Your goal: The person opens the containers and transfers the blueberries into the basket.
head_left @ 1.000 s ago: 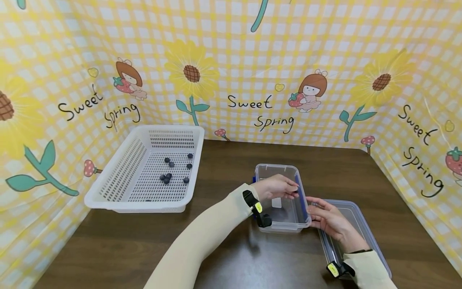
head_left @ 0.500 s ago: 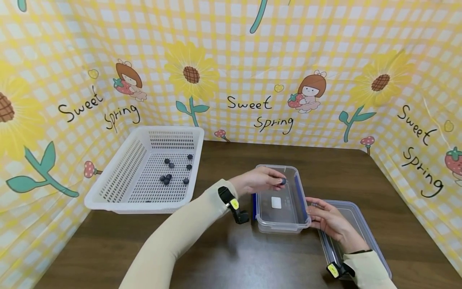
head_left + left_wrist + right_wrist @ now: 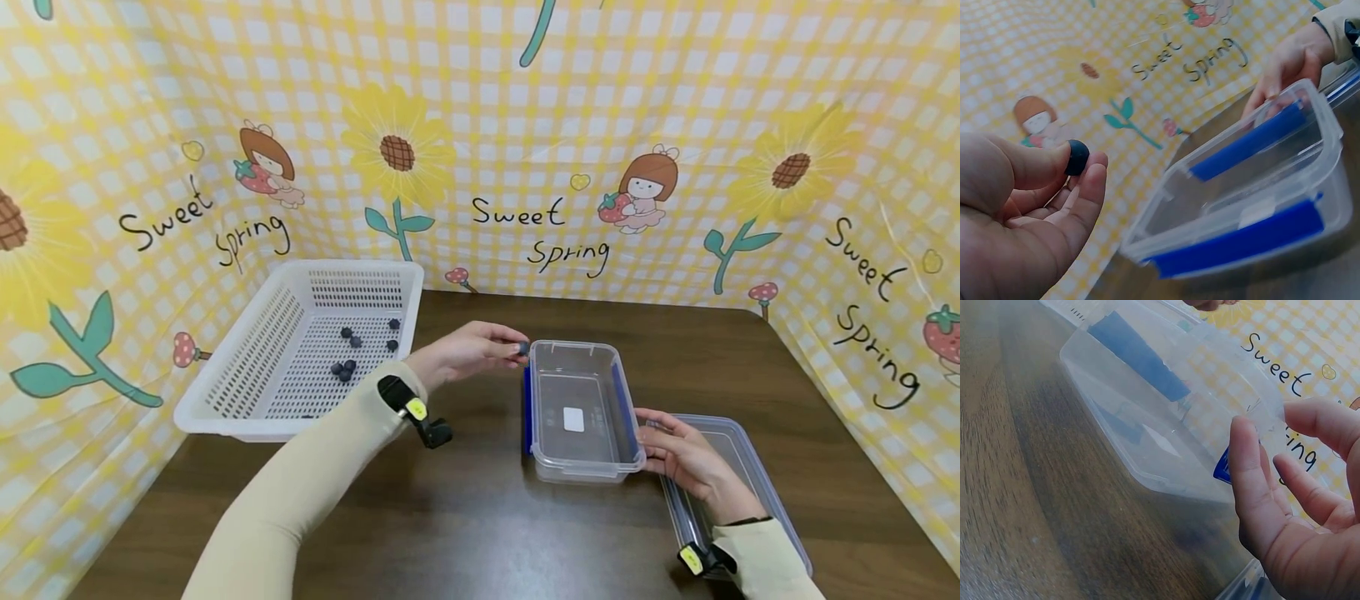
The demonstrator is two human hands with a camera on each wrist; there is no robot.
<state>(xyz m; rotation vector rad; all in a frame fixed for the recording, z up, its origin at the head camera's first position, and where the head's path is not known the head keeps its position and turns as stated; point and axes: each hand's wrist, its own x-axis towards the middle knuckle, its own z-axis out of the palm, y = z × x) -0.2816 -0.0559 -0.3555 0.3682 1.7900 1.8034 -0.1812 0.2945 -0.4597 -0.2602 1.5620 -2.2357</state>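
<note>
Right hand (image 3: 686, 462), fingers relaxed, rests against the near right wall of the clear container (image 3: 581, 412), which has blue side clips and stands on the table (image 3: 480, 517). Left hand (image 3: 468, 352) pinches 1 small, round, dark blue berry (image 3: 522, 348) just left of the container's far rim. Farther left, a white basket (image 3: 247, 392) holds more berries.

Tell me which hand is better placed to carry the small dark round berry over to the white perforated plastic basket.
Left. The left hand pinches the small dark round berry and is nearer the white perforated plastic basket. The right hand rests against the clear plastic container, farther away.
</note>
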